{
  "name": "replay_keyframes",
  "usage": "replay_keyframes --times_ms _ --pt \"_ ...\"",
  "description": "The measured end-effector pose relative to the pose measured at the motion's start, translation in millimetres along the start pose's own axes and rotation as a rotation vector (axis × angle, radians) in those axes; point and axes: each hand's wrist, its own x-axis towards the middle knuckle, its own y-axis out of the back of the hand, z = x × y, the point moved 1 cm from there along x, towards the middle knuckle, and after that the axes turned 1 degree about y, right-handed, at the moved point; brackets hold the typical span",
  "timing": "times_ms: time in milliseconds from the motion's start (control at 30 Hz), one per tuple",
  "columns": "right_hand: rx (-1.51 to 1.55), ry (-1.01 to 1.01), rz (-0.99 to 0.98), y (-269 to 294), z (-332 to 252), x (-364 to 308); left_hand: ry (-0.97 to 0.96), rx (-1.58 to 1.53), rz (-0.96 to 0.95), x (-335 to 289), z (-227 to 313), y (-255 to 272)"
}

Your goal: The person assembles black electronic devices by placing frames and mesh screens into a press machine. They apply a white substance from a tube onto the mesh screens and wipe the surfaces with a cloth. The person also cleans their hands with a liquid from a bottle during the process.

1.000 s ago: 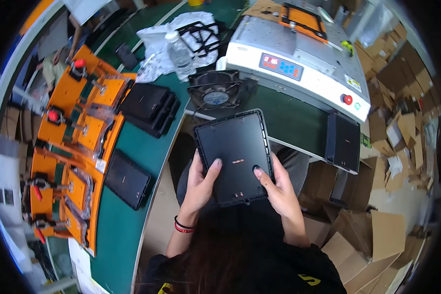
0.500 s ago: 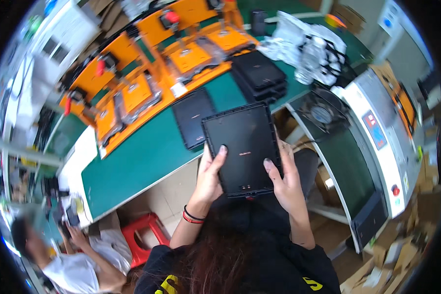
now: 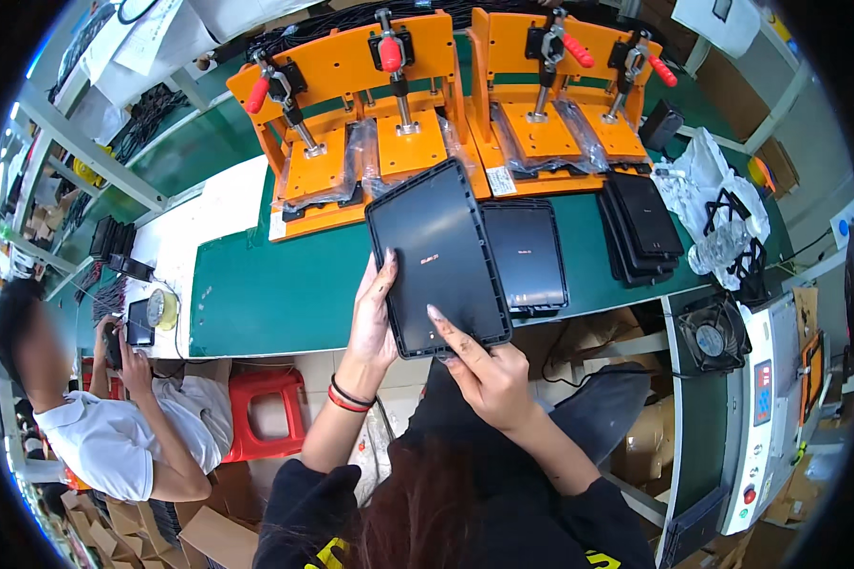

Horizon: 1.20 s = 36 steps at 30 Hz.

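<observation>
A black rectangular plastic cover (image 3: 436,237) with a raised, notched rim is held up in front of me, tilted over the table's near edge. My left hand (image 3: 374,318) grips its left side, thumb on the face and the other fingers behind. At the lower edge is my right hand (image 3: 491,377), its index finger laid on the face near small marks and its other fingers curled at or under the rim. Behind the held piece, another black cover (image 3: 527,254) lies on the green table (image 3: 247,299), partly hidden.
Orange clamping fixtures (image 3: 403,147) with red-handled toggle clamps line the back. To the right are stacked black covers (image 3: 643,223), crumpled plastic bags (image 3: 716,185), a small fan (image 3: 714,339) and a white machine (image 3: 757,417). A co-worker (image 3: 123,417) sits at left by a red stool (image 3: 268,410).
My right hand has gone from the cover's right edge to its bottom edge, index finger now on the face. The cover is tilted differently, and the whole view has turned.
</observation>
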Motion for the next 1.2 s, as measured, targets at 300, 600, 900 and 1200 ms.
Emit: replay_keyframes --times_ms 300,600,900,1200 --pt "0.085 -0.311 0.268 17 44 16 -1.191 1.102 -0.144 134 61 -11" --pt "0.183 -0.522 0.339 25 71 -4 -1.921 1.939 0.346 194 185 57" --pt "0.395 -0.466 -0.013 -75 44 34 -0.755 2.030 0.073 272 313 -34" --pt "0.566 -0.382 0.199 -225 93 137 -1.005 0.982 0.189 221 303 26"
